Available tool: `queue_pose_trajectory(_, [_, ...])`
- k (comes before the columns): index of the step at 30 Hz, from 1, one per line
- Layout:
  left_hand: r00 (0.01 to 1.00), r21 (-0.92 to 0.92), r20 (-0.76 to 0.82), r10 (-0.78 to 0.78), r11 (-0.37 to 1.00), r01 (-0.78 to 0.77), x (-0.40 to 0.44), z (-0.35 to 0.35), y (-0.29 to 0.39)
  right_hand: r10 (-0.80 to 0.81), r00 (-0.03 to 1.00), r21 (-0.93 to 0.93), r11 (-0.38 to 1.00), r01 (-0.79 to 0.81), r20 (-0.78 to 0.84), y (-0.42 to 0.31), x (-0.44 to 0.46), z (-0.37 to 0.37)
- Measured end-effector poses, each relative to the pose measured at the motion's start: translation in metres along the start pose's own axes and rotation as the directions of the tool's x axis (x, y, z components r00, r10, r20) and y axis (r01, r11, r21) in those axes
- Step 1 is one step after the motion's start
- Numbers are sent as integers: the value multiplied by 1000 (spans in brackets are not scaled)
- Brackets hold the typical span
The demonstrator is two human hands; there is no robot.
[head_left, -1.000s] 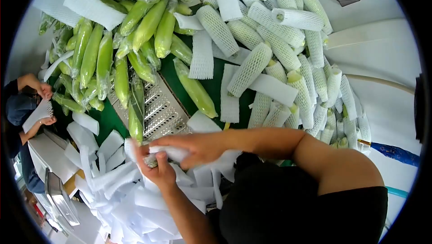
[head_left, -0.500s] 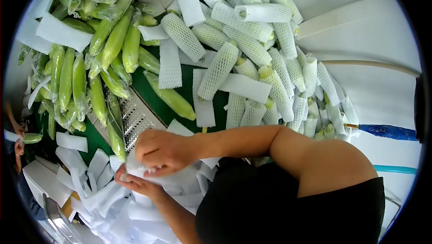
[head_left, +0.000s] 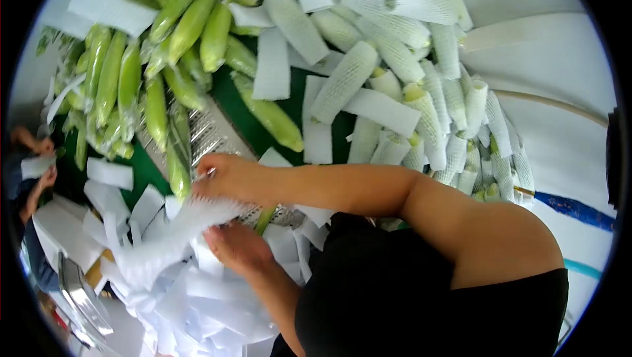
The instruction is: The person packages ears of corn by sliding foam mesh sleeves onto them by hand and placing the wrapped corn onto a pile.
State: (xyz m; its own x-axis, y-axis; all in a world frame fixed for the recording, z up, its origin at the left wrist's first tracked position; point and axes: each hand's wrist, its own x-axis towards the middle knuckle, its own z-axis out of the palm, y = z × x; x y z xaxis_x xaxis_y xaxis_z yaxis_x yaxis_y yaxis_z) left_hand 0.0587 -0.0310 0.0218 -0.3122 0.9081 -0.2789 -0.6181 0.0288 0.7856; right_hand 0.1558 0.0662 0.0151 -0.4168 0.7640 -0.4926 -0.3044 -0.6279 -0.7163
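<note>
My right hand (head_left: 227, 179) is closed on the upper edge of a white foam net sleeve (head_left: 178, 225), which is blurred and stretches down to the left. Just below it, my left hand (head_left: 240, 246) has its fingertips beside the sleeve; blur hides whether they grip it. A green piece of corn (head_left: 264, 220) shows partly between my forearms. Beyond my right hand, a film-wrapped corn cob (head_left: 178, 166) lies by a perforated metal plate (head_left: 214, 130). Loose white foam sleeves (head_left: 204, 298) are heaped under my hands.
Film-wrapped corn (head_left: 112, 80) is piled at the upper left, and net-sleeved corn (head_left: 395, 54) at the upper right, on a green surface (head_left: 227, 100). Another person's hands (head_left: 46, 159) hold a white sleeve at the far left. A blue umbrella (head_left: 573, 211) lies at the right.
My hands have moved apart, and the white sleeve now extends to the lower left, blurred. The view has shifted. The other person's hands now hold a white sleeve rather than visible corn.
</note>
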Motion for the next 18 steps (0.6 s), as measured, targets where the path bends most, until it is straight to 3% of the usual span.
queue_pose_trajectory(2, [986,-261,-29,-163,954,150,4,-2,2,51,998,311,948,-60,35,25,10,-11])
queue_pose_trajectory(4, [987,-352,-20,-160,925,143,1,-7,-4,94,989,495,858,-138,113,24,5,-16])
queue_pose_trajectory(5, [988,-367,123,-98,920,137,-3,-17,-8,99,981,498,850,-171,168,25,5,-18])
queue_pose_trajectory(9, [981,-389,78,-179,900,195,-6,-14,-1,65,908,405,880,-247,413,31,8,-29])
queue_pose_trajectory(10, [989,-262,-14,-149,955,140,-8,-8,-7,70,881,358,896,-262,469,32,11,-29])
queue_pose_trajectory(11, [988,-122,-108,-106,988,93,-12,-2,-16,114,892,286,923,-257,437,35,8,-32])
queue_pose_trajectory(13, [989,-97,-140,-37,995,24,-18,-13,-24,176,904,233,931,-282,390,20,-4,-26])
queue_pose_trajectory(14, [957,-169,-282,-67,985,20,-24,-3,-26,213,925,241,924,-295,314,20,-6,-29])
queue_pose_trajectory(15, [960,-177,-275,-50,984,0,-27,-3,-28,179,941,214,946,-245,286,33,-6,-37])
queue_pose_trajectory(16, [964,-183,-263,-37,983,-12,-29,-9,-31,221,935,295,907,-302,276,39,-11,-43])
queue_pose_trajectory(18, [942,-99,-332,-52,995,20,-36,-34,-53,250,952,259,922,-289,175,49,-22,-53])
